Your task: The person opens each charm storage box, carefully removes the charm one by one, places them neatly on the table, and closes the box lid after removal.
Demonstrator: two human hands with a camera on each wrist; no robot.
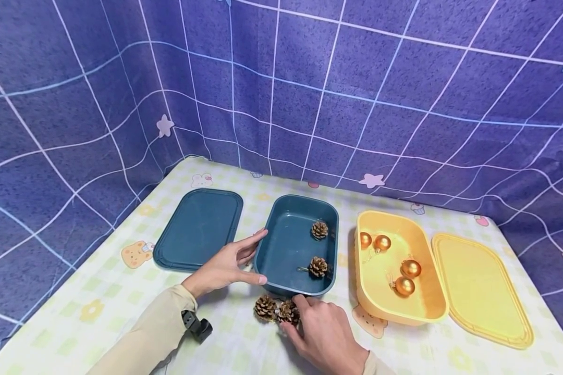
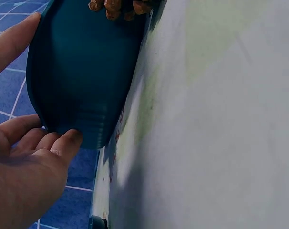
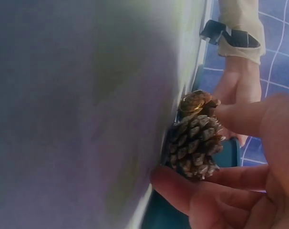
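My left hand (image 1: 222, 266) rests on the left side of a dark teal plastic box (image 1: 296, 288), thumb at the near corner, fingers extended along the outer wall. Two pinecones lie inside the box near its right wall: one pinecone (image 1: 319, 229) toward the back, another pinecone (image 1: 318, 266) nearer the front. In front of the box, my right hand (image 1: 327, 330) pinches a pinecone (image 3: 194, 145) between thumb and fingers, low over the cloth. Just left of it sits another pinecone (image 1: 265, 308) with a gold loop.
Behind my left hand lies a flat teal lid (image 1: 199, 229). To the right stands a yellow box (image 1: 394, 312) holding several shiny gold baubles (image 1: 405, 286), with its yellow lid (image 1: 483, 289) alongside. A checked cloth covers the table; a blue grid curtain (image 1: 309, 94) hangs behind.
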